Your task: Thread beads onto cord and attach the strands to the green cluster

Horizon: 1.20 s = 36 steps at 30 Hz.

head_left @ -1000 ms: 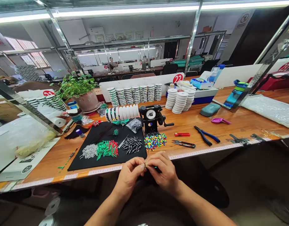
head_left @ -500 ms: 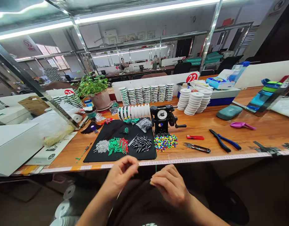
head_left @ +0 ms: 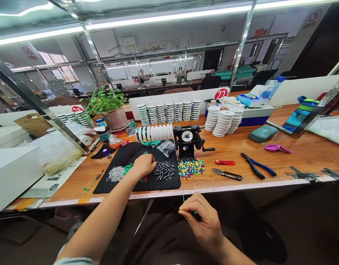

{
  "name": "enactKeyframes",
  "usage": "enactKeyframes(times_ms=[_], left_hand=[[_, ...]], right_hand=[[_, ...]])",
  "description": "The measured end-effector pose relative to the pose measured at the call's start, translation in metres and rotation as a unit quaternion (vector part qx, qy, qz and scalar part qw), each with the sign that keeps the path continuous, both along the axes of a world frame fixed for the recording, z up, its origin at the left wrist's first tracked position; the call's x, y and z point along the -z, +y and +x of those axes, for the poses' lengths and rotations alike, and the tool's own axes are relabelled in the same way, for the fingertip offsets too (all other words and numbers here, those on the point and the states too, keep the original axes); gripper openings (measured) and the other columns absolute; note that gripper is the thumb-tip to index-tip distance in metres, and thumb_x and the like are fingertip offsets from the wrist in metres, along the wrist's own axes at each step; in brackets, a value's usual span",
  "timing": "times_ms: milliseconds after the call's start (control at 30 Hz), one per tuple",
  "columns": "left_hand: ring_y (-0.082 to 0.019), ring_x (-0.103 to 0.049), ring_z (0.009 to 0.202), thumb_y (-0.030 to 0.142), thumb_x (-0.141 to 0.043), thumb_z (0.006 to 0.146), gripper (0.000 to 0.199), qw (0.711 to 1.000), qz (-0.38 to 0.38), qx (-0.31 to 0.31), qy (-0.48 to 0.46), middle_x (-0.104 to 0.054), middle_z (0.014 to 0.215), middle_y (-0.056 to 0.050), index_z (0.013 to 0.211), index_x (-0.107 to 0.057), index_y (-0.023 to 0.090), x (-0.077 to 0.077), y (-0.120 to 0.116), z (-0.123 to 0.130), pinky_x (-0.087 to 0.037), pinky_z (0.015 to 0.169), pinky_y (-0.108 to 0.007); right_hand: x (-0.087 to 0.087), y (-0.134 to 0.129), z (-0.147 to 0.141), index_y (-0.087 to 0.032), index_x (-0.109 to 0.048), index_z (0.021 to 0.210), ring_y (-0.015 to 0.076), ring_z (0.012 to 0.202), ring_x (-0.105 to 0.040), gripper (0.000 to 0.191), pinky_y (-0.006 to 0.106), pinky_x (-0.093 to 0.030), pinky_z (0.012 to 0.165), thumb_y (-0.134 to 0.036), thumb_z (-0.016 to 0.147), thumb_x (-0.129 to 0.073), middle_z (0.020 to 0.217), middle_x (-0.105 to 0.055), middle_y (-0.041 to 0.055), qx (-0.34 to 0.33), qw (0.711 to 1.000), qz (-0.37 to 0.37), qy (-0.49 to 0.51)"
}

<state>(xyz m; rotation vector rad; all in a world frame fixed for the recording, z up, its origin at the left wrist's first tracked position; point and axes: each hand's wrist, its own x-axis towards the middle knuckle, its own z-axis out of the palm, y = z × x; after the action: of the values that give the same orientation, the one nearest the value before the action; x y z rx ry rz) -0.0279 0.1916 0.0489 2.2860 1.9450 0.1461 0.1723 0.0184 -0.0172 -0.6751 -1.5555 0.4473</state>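
My left hand (head_left: 143, 165) reaches over the black mat (head_left: 164, 187), its fingers bent together between the green and red tubes and the black pieces. Whatever is at its fingertips is too small to make out. Part of the green tubes (head_left: 128, 168) and red tubes (head_left: 143, 179) is hidden under this hand. Below the table edge, my right hand (head_left: 201, 217) pinches a thin line with a green section (head_left: 183, 198), which rises toward the table edge. Black swivel-like pieces (head_left: 164, 170) and small silvery pieces (head_left: 116, 174) lie heaped on the mat.
Multicoloured beads (head_left: 191, 168) lie beside the mat, below a black hand-crank winder (head_left: 187, 141) carrying white spools (head_left: 158, 133). To the right are a red cutter (head_left: 225, 162), snips (head_left: 227, 174), pliers (head_left: 257, 165) and a pink scoop (head_left: 277, 148). Spool stacks (head_left: 169, 112) stand behind.
My left hand has moved from in front of the table edge up and forward onto the mat. My right hand stays low, still pinching the line. The view has shifted slightly.
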Motion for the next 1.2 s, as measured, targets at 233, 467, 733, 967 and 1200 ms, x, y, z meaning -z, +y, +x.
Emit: enactKeyframes(times_ms=[233, 467, 733, 967, 1200], left_hand=[[-0.027, -0.068, 0.093, 0.019, -0.052, 0.092, 0.012, 0.998, 0.066, -0.012, 0.013, -0.072, 0.095, -0.014, 0.092, -0.063, 0.016, -0.024, -0.015, -0.006, -0.048, 0.080, -0.033], [-0.023, -0.065, 0.079, 0.029, -0.044, 0.096, 0.015, 0.969, 0.157, 0.000, -0.189, -0.067, 0.088, -0.006, 0.100, -0.057, 0.021, -0.028, -0.099, -0.030, -0.049, 0.074, -0.031], [-0.017, -0.059, 0.069, 0.030, -0.048, 0.099, 0.019, 0.928, -0.041, 0.136, -0.345, -0.063, 0.079, -0.002, 0.091, -0.064, 0.024, 0.004, -0.173, 0.004, -0.047, 0.064, -0.024], [-0.017, -0.057, 0.075, 0.024, -0.045, 0.100, 0.019, 0.928, -0.067, 0.149, -0.335, -0.064, 0.086, -0.002, 0.095, -0.063, 0.022, 0.008, -0.171, 0.010, -0.045, 0.069, -0.025], [-0.016, -0.055, 0.073, 0.026, -0.045, 0.100, 0.019, 0.926, -0.071, 0.144, -0.341, -0.062, 0.084, -0.001, 0.095, -0.063, 0.023, 0.012, -0.170, 0.010, -0.044, 0.068, -0.025]], right_hand=[[0.001, 0.001, -0.002, -0.020, -0.069, 0.084, 0.0174, 0.067, -0.061, 0.013, 0.028, -0.048, 0.061, -0.023, 0.096, -0.067, 0.073, -0.066, 0.0016, 0.003, 0.995, -0.091, 0.043], [0.001, 0.003, -0.004, -0.020, -0.070, 0.082, 0.0172, 0.067, -0.063, 0.015, 0.027, -0.048, 0.062, -0.026, 0.096, -0.069, 0.074, -0.069, 0.0014, 0.014, 0.995, -0.089, 0.041], [0.001, 0.005, -0.004, -0.020, -0.072, 0.085, 0.0177, 0.068, -0.064, 0.014, 0.028, -0.049, 0.063, -0.027, 0.097, -0.069, 0.075, -0.072, 0.0025, 0.018, 0.998, -0.062, 0.012], [-0.001, 0.006, -0.003, -0.020, -0.073, 0.085, 0.0167, 0.067, -0.064, 0.016, 0.026, -0.048, 0.062, -0.030, 0.097, -0.069, 0.074, -0.072, 0.0024, 0.015, 0.999, -0.052, 0.007], [0.000, 0.005, -0.002, -0.021, -0.073, 0.086, 0.0177, 0.068, -0.064, 0.013, 0.027, -0.048, 0.063, -0.028, 0.096, -0.070, 0.075, -0.072, 0.0026, 0.010, 0.998, -0.066, 0.010]])
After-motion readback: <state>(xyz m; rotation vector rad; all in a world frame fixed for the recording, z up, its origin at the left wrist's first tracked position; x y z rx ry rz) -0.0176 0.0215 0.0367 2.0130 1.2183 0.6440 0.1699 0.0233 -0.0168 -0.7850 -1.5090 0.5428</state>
